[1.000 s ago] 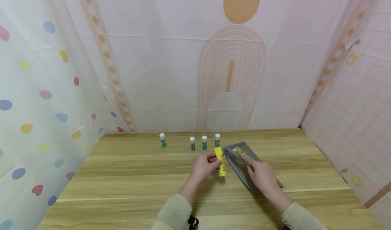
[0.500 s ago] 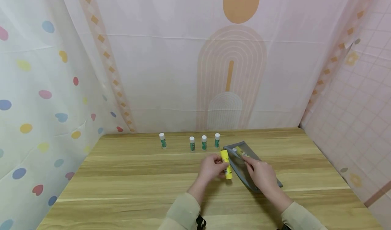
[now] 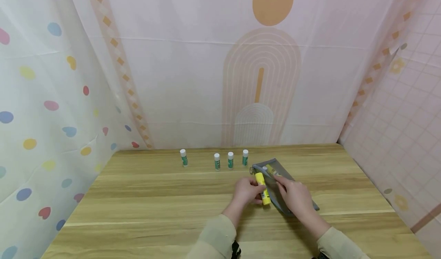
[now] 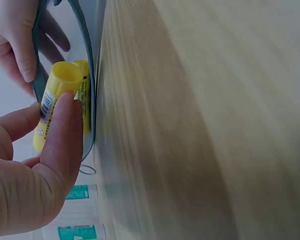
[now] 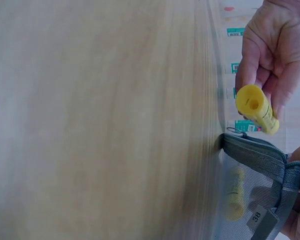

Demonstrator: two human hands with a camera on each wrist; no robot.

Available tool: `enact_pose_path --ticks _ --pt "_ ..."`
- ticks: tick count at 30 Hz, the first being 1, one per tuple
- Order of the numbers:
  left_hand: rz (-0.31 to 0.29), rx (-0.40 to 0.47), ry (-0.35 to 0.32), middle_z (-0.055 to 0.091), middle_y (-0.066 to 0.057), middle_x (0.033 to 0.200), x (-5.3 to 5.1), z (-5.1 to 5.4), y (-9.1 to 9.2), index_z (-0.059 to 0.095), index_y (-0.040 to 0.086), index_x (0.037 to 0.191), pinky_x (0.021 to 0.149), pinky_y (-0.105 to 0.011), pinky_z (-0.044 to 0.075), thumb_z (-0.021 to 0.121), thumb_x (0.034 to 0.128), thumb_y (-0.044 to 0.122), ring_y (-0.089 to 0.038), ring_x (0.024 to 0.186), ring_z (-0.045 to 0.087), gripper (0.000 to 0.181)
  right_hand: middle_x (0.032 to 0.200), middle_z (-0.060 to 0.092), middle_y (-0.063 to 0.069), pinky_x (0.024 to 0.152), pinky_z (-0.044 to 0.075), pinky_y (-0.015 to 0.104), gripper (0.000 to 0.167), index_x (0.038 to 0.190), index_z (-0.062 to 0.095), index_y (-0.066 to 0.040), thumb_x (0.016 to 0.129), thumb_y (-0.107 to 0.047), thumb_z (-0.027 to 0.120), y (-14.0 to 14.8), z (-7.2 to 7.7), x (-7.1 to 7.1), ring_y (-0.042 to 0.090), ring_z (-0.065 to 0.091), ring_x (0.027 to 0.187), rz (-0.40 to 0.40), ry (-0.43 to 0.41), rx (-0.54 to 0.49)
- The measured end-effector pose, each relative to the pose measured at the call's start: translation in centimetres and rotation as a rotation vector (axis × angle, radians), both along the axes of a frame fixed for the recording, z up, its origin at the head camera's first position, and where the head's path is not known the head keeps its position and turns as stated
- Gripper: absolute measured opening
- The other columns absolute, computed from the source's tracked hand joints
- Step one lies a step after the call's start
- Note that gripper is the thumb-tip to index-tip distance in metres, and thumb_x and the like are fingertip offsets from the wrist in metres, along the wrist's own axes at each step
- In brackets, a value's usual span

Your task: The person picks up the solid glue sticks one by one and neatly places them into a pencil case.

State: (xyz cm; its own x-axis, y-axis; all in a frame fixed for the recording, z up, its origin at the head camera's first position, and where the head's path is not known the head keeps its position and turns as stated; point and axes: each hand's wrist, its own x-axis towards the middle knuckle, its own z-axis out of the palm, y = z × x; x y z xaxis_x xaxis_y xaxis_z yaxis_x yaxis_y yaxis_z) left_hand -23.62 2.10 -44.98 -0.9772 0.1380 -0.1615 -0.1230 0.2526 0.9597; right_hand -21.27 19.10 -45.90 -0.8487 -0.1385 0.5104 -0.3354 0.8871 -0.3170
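Note:
My left hand (image 3: pixel 246 191) pinches a yellow glue stick (image 3: pixel 263 188) between thumb and fingers, tilted, at the near side of a grey mesh zip pouch (image 3: pixel 283 173). The right hand (image 3: pixel 298 197) grips the pouch's upper edge, and the left wrist view shows its mouth spread apart. Through the mesh, another yellow glue stick (image 5: pixel 235 195) is visible inside the pouch. In the left wrist view, the held glue stick (image 4: pixel 57 95) is beside the pouch opening, partly covering the one inside. Some right fingertips are hidden by the pouch.
Several small green glue sticks with white caps stand upright at the back of the wooden table (image 3: pixel 138 201), among them a far-left one (image 3: pixel 184 158) and one near the pouch (image 3: pixel 245 158). Patterned curtains (image 3: pixel 179 79) enclose the table's back and sides.
My left hand has carried the yellow glue stick rightward and slightly nearer to me, up to the pouch's mouth. The right hand and pouch have stayed almost still.

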Motion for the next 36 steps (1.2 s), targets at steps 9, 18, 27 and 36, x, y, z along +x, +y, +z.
enact_pose_path --ticks 9,18,27,36 --pt "0.049 -0.155 0.037 0.061 -0.005 0.062 -0.4 0.3 1.1 0.063 0.003 0.076 0.05 -0.027 0.057 0.075 0.088 0.011 -0.02 0.054 0.068 0.019 0.064 0.065 0.006 0.037 0.025 0.024 0.026 0.114 0.075 -0.009 0.088 -0.006 0.074 0.0 0.0 0.0 0.007 0.028 0.039 -0.003 -0.007 -0.011" --pt "0.092 -0.08 -0.027 0.061 -0.007 0.065 -1.1 -0.1 1.1 0.063 0.001 0.076 0.05 -0.027 0.058 0.074 0.0878 0.007 -0.018 0.053 0.066 0.017 0.078 0.072 0.012 0.038 0.028 0.026 0.025 0.113 0.075 -0.009 0.088 -0.005 0.074 -0.1 0.0 -0.1 0.008 0.032 0.041 -0.008 0.004 -0.014" --pt "0.134 -0.031 -0.061 0.064 -0.008 0.071 -1.4 -0.5 1.5 0.064 -0.001 0.082 0.054 -0.027 0.059 0.074 0.0885 0.008 -0.02 0.057 0.069 0.015 0.085 0.074 0.013 0.039 0.029 0.027 0.024 0.112 0.075 -0.009 0.088 -0.005 0.074 -0.1 0.1 -0.1 0.009 0.034 0.042 -0.013 0.0 -0.022" --pt "0.169 0.027 -0.112 0.064 -0.009 0.07 -1.7 -0.4 2.1 0.064 -0.002 0.083 0.053 -0.026 0.058 0.073 0.089 0.009 -0.019 0.056 0.069 0.015 0.075 0.071 0.01 0.038 0.028 0.025 0.024 0.112 0.075 -0.009 0.088 -0.006 0.074 -0.2 0.2 0.0 0.008 0.032 0.04 -0.019 -0.018 -0.017"
